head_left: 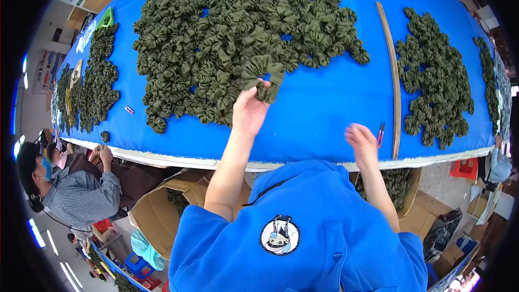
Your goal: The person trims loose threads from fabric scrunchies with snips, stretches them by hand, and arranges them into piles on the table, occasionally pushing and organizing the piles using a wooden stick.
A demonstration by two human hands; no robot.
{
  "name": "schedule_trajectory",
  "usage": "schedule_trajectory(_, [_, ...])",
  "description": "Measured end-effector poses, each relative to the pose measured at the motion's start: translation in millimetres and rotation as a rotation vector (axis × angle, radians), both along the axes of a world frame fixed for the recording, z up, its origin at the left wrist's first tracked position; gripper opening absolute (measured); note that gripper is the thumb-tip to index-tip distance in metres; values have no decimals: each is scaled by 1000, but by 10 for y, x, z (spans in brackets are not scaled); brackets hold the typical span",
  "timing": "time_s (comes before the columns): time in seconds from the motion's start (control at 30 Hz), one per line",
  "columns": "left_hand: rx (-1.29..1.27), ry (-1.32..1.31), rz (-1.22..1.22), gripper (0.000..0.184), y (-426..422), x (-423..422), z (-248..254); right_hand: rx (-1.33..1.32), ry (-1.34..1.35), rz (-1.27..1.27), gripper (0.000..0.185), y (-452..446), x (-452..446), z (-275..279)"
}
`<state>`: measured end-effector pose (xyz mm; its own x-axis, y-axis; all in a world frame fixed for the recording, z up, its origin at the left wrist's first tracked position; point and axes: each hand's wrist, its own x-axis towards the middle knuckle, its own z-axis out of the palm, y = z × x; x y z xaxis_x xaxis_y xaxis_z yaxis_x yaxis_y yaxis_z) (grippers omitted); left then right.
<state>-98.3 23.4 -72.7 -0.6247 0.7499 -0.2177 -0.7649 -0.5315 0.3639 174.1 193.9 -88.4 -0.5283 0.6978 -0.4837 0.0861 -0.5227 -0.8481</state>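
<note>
My left hand (251, 111) holds a dark green gathered fabric ring (260, 70) between thumb and fingers, at the near edge of a large pile of similar rings (200, 43) on the blue table (319, 108). My right hand (361, 139) is over the table's front edge, its fingers apart and nothing in them. Just right of it lies a small red-handled tool (380, 135), beside a long wooden strip (393, 81).
More green rings (435, 81) lie right of the strip and at the far left (100, 75). A person (81, 184) sits at the left by the table edge. Cardboard boxes (157, 213) stand below the front edge on both sides.
</note>
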Motion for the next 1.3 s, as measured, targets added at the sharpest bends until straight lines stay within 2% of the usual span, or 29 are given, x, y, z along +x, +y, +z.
schedule_trajectory(0.07, [8,-34,-45,33,-10,307,123,-23,115,181,35,-214,-388,227])
schedule_trajectory(0.13, [19,-65,-85,34,-3,579,168,20,230,208,39,-420,-739,380])
schedule_trajectory(0.23, [-86,140,-79,34,19,928,208,-78,277,324,31,-563,-948,367])
schedule_trajectory(0.27, [-120,212,-71,34,16,977,234,-43,297,273,26,-652,-965,412])
schedule_trajectory(0.47, [-233,231,-52,32,-42,1014,493,-16,317,210,17,-706,-926,659])
schedule_trajectory(0.6, [-204,76,-42,31,-69,1039,440,84,336,181,17,-667,-881,729])
schedule_trajectory(0.7, [-164,10,-17,28,-236,983,518,228,244,245,18,-356,-704,721])
schedule_trajectory(0.8, [-128,-61,28,26,-337,955,614,296,203,537,23,-38,-509,957])
schedule_trajectory(0.83, [-150,6,4,24,-328,965,656,338,150,646,24,-24,-489,1019])
schedule_trajectory(0.87, [-172,75,-24,22,-305,966,703,335,153,647,24,-68,-515,1058])
schedule_trajectory(0.97, [-207,225,-84,18,-222,967,794,228,277,530,21,-232,-667,1124])
schedule_trajectory(1.1, [-357,447,-338,13,-175,1041,817,691,272,581,13,-362,-729,1069])
schedule_trajectory(1.3, [-91,144,-98,12,-427,851,689,723,88,849,17,-299,-526,1004])
